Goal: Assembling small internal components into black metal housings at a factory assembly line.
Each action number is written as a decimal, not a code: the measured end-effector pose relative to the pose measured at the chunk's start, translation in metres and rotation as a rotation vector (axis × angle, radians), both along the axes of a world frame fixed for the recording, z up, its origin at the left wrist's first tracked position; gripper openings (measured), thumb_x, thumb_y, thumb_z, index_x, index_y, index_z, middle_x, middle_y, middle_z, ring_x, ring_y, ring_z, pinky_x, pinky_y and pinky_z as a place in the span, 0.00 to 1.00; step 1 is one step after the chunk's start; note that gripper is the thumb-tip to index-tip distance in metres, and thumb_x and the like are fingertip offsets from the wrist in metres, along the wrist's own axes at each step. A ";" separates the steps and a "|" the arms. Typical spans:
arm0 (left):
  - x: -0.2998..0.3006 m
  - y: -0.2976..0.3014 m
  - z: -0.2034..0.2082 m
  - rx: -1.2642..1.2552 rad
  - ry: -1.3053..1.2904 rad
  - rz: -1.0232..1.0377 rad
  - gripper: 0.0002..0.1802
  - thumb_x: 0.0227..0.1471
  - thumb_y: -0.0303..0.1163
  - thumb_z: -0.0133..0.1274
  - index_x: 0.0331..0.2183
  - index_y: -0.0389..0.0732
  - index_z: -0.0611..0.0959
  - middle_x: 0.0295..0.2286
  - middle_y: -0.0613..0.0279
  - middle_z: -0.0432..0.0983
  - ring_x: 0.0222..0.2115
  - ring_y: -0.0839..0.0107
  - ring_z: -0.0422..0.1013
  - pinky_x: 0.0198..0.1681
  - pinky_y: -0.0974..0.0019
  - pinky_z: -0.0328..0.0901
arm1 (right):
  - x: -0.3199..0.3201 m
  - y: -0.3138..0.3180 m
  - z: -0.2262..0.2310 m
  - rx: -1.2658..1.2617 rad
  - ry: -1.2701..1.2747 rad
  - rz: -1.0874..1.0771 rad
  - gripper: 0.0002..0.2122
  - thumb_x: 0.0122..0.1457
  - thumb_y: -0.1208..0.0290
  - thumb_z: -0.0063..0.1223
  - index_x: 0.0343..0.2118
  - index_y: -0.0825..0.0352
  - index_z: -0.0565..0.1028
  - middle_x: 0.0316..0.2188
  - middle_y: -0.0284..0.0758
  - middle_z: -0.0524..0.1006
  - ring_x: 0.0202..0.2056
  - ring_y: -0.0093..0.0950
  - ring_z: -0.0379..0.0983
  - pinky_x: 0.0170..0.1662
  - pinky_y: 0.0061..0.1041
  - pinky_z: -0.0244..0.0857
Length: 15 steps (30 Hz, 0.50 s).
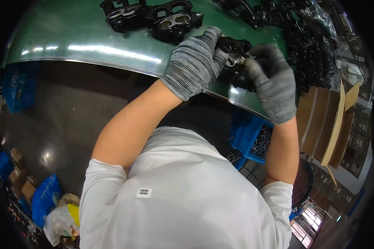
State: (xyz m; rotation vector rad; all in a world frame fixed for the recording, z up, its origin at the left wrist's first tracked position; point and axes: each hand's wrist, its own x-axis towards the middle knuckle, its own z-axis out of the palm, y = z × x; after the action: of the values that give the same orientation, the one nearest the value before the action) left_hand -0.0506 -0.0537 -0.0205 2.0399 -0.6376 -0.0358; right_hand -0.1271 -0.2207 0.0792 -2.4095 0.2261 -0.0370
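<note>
My left hand (195,62), in a grey knitted glove, is closed around a black metal part that looks like a brake caliper (236,44), held above the near edge of the green bench (91,35). A silvery section with a ring-like end shows on its near side. My right hand (277,85), gloved the same way, is at the part's right side, thumb beside the silvery section. Motion smears its fingers, so I cannot make out whether they hold anything. Beneath the hands lies another dark part (243,81), partly hidden. Two similar calipers with paired round bores (174,23) rest further left.
Many black parts (309,52) are heaped on the bench's right, with clear plastic wrap behind. Below the bench edge stands a blue bin (242,132) of small metal pieces. An open cardboard box (320,124) is at right. Bags (47,199) and cartons lie on the floor, lower left.
</note>
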 end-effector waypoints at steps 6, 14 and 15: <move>0.002 0.001 0.001 -0.010 -0.001 0.027 0.28 0.61 0.45 0.54 0.52 0.31 0.75 0.35 0.43 0.81 0.37 0.50 0.78 0.44 0.53 0.73 | -0.008 0.000 -0.016 -0.424 -0.349 0.303 0.20 0.52 0.78 0.64 0.49 0.63 0.77 0.45 0.35 0.80 0.49 0.34 0.75 0.54 0.33 0.70; 0.008 0.002 -0.001 -0.056 -0.050 0.035 0.33 0.60 0.50 0.56 0.51 0.27 0.76 0.38 0.38 0.80 0.41 0.47 0.78 0.47 0.54 0.72 | -0.004 0.015 -0.061 -0.668 -0.610 0.083 0.23 0.44 0.82 0.65 0.46 0.60 0.77 0.46 0.36 0.79 0.48 0.40 0.72 0.58 0.39 0.62; 0.009 0.002 0.000 -0.064 -0.042 0.032 0.33 0.60 0.50 0.57 0.51 0.27 0.76 0.38 0.39 0.80 0.41 0.47 0.78 0.47 0.54 0.72 | -0.003 0.015 -0.060 -0.642 -0.603 0.092 0.22 0.44 0.82 0.65 0.45 0.60 0.77 0.45 0.36 0.79 0.48 0.39 0.73 0.57 0.39 0.63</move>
State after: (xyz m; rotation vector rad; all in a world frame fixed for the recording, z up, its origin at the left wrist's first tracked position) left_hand -0.0418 -0.0517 -0.0208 1.9928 -0.6244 0.0455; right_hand -0.1304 -0.2058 0.0196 -2.8864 -0.2127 -0.8991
